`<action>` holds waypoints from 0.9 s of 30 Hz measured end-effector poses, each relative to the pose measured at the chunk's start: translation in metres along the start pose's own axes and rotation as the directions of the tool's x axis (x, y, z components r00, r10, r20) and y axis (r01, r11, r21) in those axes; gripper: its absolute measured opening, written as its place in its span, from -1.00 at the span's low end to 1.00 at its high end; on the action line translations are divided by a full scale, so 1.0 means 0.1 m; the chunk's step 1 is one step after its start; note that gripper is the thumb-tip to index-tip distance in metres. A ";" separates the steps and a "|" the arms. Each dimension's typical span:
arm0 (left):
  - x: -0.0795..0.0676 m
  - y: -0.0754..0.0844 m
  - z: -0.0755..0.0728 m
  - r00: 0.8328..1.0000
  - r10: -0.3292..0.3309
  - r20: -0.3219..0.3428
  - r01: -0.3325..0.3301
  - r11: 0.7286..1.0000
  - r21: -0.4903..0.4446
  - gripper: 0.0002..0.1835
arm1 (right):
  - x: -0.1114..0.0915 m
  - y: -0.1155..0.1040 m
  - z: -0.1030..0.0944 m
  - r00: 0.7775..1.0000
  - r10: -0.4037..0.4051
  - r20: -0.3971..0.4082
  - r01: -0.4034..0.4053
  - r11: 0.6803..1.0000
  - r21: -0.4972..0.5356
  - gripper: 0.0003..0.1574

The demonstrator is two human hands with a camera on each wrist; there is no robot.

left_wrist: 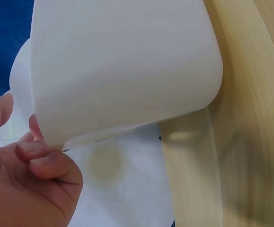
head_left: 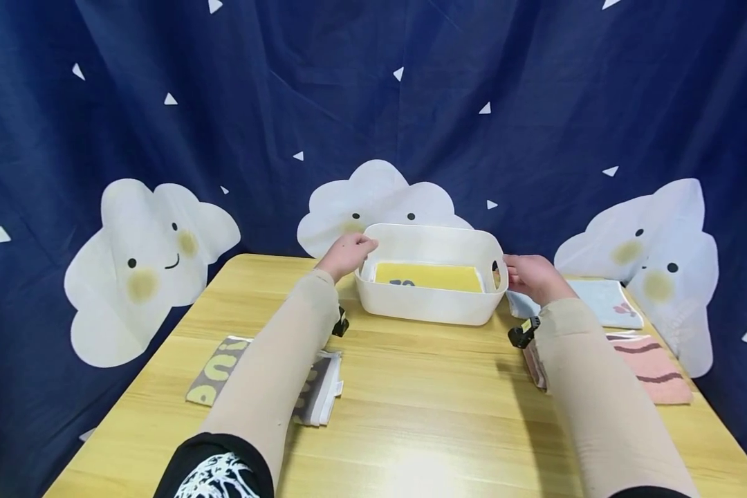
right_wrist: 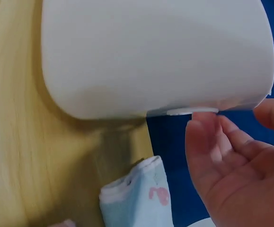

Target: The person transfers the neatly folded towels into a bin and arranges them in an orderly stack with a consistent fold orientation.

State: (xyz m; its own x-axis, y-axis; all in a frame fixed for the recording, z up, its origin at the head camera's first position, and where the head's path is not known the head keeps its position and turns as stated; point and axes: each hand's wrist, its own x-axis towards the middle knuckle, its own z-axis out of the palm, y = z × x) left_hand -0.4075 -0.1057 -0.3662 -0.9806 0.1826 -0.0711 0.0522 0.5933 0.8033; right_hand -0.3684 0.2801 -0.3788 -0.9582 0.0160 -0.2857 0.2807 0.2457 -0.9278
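A white plastic storage bin [head_left: 423, 304] stands near the far edge of the table, with a folded yellow cloth [head_left: 432, 275] lying inside it. My left hand [head_left: 348, 254] holds the bin's left end, its fingers curled at the handle; in the left wrist view the bin's wall partly hides them. At the opposite end, my right hand [head_left: 532, 275] grips the bin by its handle hole. Fingers [right_wrist: 204, 135] of that hand reach into the hole in the right wrist view, and the thumb is near the rim.
A folded light-blue towel [head_left: 604, 301] and a pink towel with brown stripes [head_left: 653, 366] lie on the table's right side. On the left, a grey towel with yellow lettering [head_left: 214, 373] lies partly under my forearm. Behind the table hangs a dark blue curtain [head_left: 255, 104].
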 end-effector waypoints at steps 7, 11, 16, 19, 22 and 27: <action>-0.12 -0.06 -0.09 0.995 0.094 0.022 -0.095 0.995 0.015 -0.55 | 0.01 0.04 0.02 0.999 0.020 0.050 -0.025 0.995 0.096 -0.35; -0.31 -0.12 -0.21 0.985 0.171 0.017 -0.172 0.982 0.077 -0.56 | 0.02 0.05 0.06 0.999 0.017 0.043 -0.022 0.994 0.109 -0.38; -0.61 -0.21 -0.39 0.971 0.232 0.052 -0.237 0.962 0.135 -0.54 | 0.03 0.06 0.05 0.998 0.043 0.039 -0.047 0.992 0.116 -0.36; -0.80 -0.24 -0.47 0.967 0.245 0.063 -0.253 0.950 0.181 -0.54 | 0.03 0.07 0.02 0.999 0.041 0.036 -0.045 0.991 0.123 -0.37; -0.97 -0.27 -0.51 0.963 0.256 0.081 -0.269 0.924 0.271 -0.45 | 0.04 0.07 0.01 0.999 0.026 0.037 -0.030 0.992 0.127 -0.41; -1.23 -0.35 -0.51 0.954 0.280 0.107 -0.299 0.852 0.430 -0.30 | 0.04 0.06 0.02 0.999 0.029 0.041 -0.035 0.991 0.132 -0.43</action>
State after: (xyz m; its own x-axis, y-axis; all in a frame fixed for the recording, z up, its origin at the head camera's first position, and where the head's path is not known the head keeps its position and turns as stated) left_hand -0.2982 -0.1887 -0.3558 -0.9006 0.4243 0.0941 0.4186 0.7883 0.4510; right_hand -0.3703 0.2798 -0.3854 -0.9465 -0.0165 -0.3224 0.3185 0.1153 -0.9409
